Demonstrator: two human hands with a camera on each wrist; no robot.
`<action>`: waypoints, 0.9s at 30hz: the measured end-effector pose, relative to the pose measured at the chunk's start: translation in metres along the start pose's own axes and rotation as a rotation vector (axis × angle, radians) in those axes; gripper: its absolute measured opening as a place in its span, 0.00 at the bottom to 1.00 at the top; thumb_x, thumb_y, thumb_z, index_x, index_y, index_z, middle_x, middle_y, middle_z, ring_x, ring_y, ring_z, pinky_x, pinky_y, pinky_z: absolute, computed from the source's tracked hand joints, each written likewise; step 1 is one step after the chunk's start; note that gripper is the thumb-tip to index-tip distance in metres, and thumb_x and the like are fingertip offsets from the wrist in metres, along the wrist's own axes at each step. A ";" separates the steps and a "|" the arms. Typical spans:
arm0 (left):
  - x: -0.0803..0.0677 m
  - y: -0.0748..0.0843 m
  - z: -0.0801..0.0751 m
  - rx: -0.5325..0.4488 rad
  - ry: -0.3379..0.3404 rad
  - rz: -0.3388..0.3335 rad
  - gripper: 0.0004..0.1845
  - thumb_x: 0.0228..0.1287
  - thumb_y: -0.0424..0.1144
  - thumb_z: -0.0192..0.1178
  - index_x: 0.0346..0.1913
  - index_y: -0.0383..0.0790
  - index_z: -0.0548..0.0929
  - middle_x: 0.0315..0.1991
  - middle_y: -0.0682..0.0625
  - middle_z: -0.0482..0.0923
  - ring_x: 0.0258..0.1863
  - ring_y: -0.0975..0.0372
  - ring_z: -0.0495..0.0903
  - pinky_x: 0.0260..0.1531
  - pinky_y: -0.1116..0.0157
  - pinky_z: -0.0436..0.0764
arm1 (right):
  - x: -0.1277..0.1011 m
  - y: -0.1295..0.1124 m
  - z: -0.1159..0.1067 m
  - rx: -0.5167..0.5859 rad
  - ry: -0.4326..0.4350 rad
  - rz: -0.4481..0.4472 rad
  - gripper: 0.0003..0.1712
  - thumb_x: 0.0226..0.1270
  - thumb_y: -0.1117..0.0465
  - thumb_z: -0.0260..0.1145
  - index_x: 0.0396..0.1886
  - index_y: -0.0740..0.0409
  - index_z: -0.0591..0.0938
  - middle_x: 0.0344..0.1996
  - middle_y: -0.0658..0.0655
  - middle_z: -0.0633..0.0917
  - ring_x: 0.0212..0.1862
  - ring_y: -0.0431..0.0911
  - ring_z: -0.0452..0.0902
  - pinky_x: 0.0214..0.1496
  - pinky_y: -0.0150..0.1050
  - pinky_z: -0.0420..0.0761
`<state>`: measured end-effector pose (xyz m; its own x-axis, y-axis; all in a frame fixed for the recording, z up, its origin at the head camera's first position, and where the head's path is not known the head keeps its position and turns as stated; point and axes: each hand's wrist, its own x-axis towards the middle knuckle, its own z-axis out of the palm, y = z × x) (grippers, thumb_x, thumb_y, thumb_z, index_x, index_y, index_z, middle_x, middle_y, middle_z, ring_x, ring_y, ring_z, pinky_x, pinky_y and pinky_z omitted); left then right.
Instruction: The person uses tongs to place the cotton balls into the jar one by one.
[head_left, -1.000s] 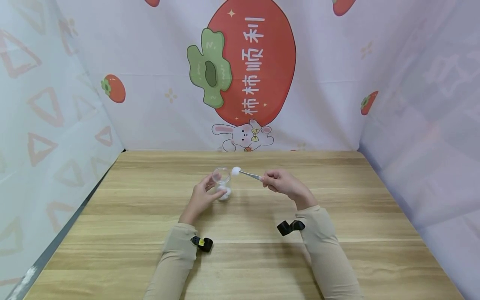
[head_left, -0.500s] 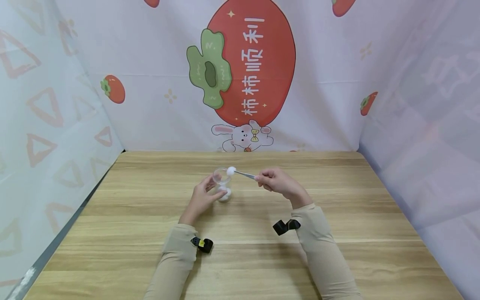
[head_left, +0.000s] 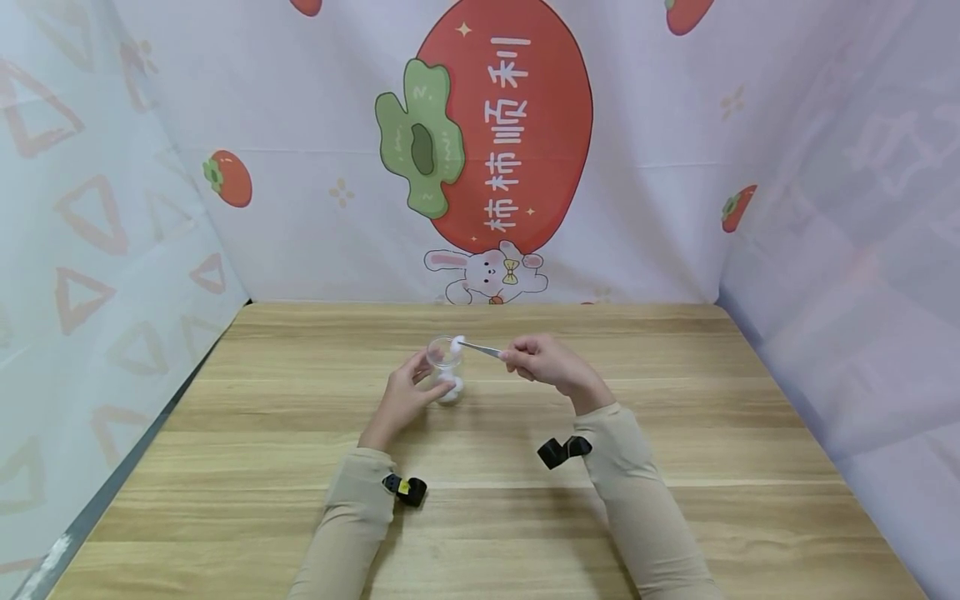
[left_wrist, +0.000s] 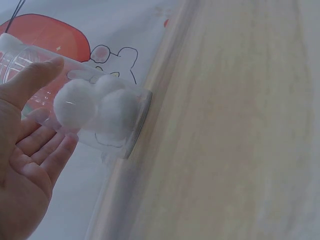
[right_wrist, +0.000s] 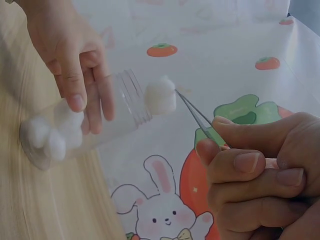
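A small clear plastic jar [head_left: 446, 367] stands upright on the wooden table [head_left: 300, 467] with white cotton balls [left_wrist: 95, 110] at its bottom. My left hand [head_left: 401, 397] grips the jar's side, thumb and fingers wrapped round it [right_wrist: 75, 65]. My right hand [head_left: 543, 364] pinches metal tweezers [head_left: 480, 349], whose tips hold one white cotton ball [right_wrist: 161, 96] right at the jar's open threaded mouth [right_wrist: 134, 102]. In the left wrist view the jar [left_wrist: 75, 107] shows up close with the balls against its base.
A printed cloth backdrop with a large red fruit [head_left: 502, 125] and a rabbit [head_left: 487, 271] closes the back, and cloth walls close both sides. Black straps [head_left: 562, 451] sit at both wrists. Bare tabletop lies all around the jar.
My right hand has moved left with the tweezers, bringing the cotton ball from beside the jar's rim to its mouth. The left hand and jar stayed put.
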<state>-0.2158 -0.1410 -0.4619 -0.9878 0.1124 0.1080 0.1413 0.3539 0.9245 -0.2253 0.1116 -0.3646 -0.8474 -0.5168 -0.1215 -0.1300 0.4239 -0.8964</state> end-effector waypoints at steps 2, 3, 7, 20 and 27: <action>0.000 0.000 0.001 0.003 0.002 0.001 0.38 0.54 0.36 0.71 0.67 0.33 0.67 0.60 0.35 0.76 0.63 0.46 0.75 0.69 0.56 0.74 | 0.001 -0.001 0.001 -0.003 -0.003 0.000 0.17 0.74 0.61 0.55 0.29 0.73 0.74 0.11 0.45 0.64 0.18 0.40 0.57 0.23 0.28 0.58; 0.000 0.001 0.001 0.002 0.003 0.000 0.38 0.54 0.36 0.71 0.67 0.33 0.67 0.59 0.35 0.76 0.63 0.46 0.75 0.69 0.56 0.74 | 0.002 -0.002 0.002 -0.004 -0.005 0.000 0.17 0.74 0.61 0.55 0.29 0.73 0.74 0.11 0.46 0.64 0.18 0.40 0.57 0.23 0.28 0.58; 0.000 0.001 0.002 0.010 0.008 0.008 0.37 0.54 0.36 0.71 0.67 0.32 0.68 0.58 0.34 0.76 0.62 0.45 0.76 0.68 0.56 0.75 | 0.005 -0.003 0.004 -0.022 -0.003 -0.005 0.17 0.73 0.61 0.56 0.28 0.71 0.74 0.12 0.46 0.64 0.19 0.40 0.58 0.22 0.28 0.57; 0.002 -0.002 0.002 0.025 0.006 0.016 0.36 0.53 0.35 0.71 0.65 0.35 0.70 0.60 0.35 0.76 0.62 0.46 0.76 0.69 0.57 0.75 | 0.013 0.004 0.010 -0.021 -0.007 0.020 0.18 0.73 0.62 0.56 0.29 0.75 0.74 0.10 0.45 0.64 0.18 0.39 0.58 0.21 0.28 0.57; 0.001 -0.003 0.001 0.026 0.016 0.025 0.35 0.53 0.35 0.71 0.65 0.34 0.70 0.59 0.35 0.77 0.62 0.46 0.76 0.68 0.57 0.75 | 0.012 0.006 0.010 -0.002 0.002 0.029 0.17 0.73 0.60 0.56 0.25 0.68 0.75 0.10 0.45 0.64 0.17 0.39 0.57 0.19 0.28 0.55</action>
<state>-0.2168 -0.1412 -0.4646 -0.9849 0.1065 0.1368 0.1672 0.3749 0.9118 -0.2314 0.1001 -0.3756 -0.8520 -0.5028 -0.1461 -0.1069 0.4402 -0.8915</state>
